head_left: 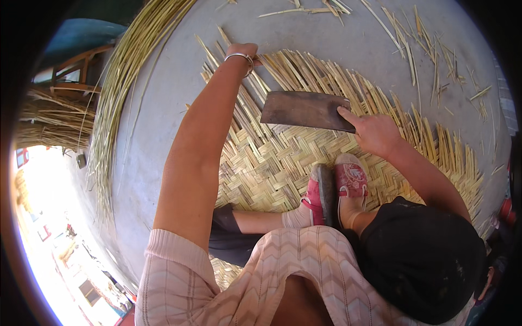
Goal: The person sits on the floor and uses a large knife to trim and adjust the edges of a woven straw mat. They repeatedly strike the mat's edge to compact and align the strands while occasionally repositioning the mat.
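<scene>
A half-woven mat of split reed strips (261, 168) lies on the floor under my feet, its loose strip ends fanning out along the far edge. My left hand (244, 52), with a bangle at the wrist, is closed round some strips at the mat's far left edge; how many is hidden by the hand. In my right hand (378, 133) is a broad, dark cleaver (304, 110), its blade pointing left above the woven part. The thumb presses on the blade's right end, and the rest of the grip is covered.
A long bundle of thin reed strips (122, 103) lies along the left. Loose cut strips (435, 60) are scattered on the grey floor (304, 32) at the far right. My feet in red shoes (350, 176) rest on the mat. More bundled stalks (54, 122) are stacked at the far left.
</scene>
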A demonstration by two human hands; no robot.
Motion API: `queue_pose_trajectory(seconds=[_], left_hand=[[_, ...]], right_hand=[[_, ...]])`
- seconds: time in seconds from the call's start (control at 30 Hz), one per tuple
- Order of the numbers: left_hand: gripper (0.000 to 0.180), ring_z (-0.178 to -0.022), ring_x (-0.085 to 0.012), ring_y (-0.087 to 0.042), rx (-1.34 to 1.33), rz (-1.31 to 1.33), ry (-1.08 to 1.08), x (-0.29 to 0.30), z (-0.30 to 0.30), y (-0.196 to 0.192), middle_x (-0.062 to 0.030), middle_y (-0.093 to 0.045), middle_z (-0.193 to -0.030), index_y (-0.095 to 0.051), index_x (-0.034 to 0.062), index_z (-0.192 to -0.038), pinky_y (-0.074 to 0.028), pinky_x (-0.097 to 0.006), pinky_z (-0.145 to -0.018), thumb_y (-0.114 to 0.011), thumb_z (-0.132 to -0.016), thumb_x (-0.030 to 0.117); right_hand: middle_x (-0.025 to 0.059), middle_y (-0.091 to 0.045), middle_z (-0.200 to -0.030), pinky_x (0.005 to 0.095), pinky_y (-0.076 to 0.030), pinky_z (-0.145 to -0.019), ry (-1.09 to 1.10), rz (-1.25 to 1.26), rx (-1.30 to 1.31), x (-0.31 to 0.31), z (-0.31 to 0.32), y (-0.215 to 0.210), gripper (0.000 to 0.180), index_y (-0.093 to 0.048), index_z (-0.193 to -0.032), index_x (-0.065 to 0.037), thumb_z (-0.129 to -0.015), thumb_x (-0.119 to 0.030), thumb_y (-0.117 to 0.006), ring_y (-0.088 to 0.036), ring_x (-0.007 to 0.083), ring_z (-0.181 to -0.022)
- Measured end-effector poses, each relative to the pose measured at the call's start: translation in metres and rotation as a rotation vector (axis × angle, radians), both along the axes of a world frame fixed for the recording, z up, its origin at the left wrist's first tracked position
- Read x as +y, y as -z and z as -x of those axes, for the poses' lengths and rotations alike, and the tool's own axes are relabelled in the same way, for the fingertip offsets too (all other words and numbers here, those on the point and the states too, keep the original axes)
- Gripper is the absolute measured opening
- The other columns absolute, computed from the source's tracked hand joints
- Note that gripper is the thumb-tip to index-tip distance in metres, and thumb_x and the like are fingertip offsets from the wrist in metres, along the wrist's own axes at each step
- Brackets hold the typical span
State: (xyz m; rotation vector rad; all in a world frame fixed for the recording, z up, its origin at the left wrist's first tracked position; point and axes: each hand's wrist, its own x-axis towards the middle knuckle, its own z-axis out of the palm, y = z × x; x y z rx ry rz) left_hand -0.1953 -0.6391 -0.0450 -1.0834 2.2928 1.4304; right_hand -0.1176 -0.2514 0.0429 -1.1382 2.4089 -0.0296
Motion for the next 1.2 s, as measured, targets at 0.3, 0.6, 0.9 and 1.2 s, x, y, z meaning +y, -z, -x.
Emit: queue_pose_trajectory(seconds=[0.3, 0.6, 0.9, 1.2], left_hand=[[0.017, -0.059, -0.0243, -0.070, 0.111, -0.251, -0.279, 0.017, -0.015, -0.025, -0.0193, -0.071, -0.082, -0.065, -0.0123, -0.089, -0.057, -0.031, -0.051, -0.060, -0.086, 0.003], [0.014, -0.072, -0.0192, -0.071, 0.016, -0.146, -0.213, 0.011, -0.042, -0.015, -0.0115, -0.071, -0.087, -0.065, 0.0007, -0.095, -0.055, -0.026, -0.052, -0.059, -0.093, 0.014], [0.022, -0.074, -0.0181, -0.072, 0.325, -0.116, 0.114, 0.093, -0.066, -0.066, -0.0106, -0.073, -0.081, -0.069, -0.0016, -0.099, -0.056, -0.031, -0.067, -0.061, -0.089, 0.016], [0.023, -0.075, -0.0197, -0.071, 0.265, 0.031, 0.369, 0.118, -0.079, -0.075, -0.0093, -0.073, -0.079, -0.072, 0.0038, -0.097, -0.055, -0.033, -0.073, -0.064, -0.085, 0.022]], right_hand=[[0.0103, -0.068, -0.077, 0.0457, -0.051, -0.062, 0.007, -0.017, 0.041, 0.000, 0.000, 0.005, 0.066, -0.043, -0.144, -0.025, -0.081, -0.013, -0.058, -0.066, 0.0313, -0.069], [0.0117, -0.068, -0.079, 0.0463, -0.051, -0.063, 0.019, -0.017, 0.045, 0.000, 0.000, 0.010, 0.065, -0.042, -0.145, -0.024, -0.083, -0.010, -0.056, -0.066, 0.0328, -0.071], [0.0153, -0.068, -0.077, 0.0473, -0.051, -0.063, 0.024, -0.074, 0.031, -0.004, 0.000, 0.026, 0.075, -0.032, -0.150, -0.026, -0.081, -0.010, -0.058, -0.067, 0.0341, -0.070], [0.0137, -0.069, -0.080, 0.0456, -0.053, -0.065, 0.007, -0.147, 0.021, -0.010, -0.009, 0.027, 0.080, -0.028, -0.152, -0.029, -0.081, -0.009, -0.059, -0.068, 0.0326, -0.071]])
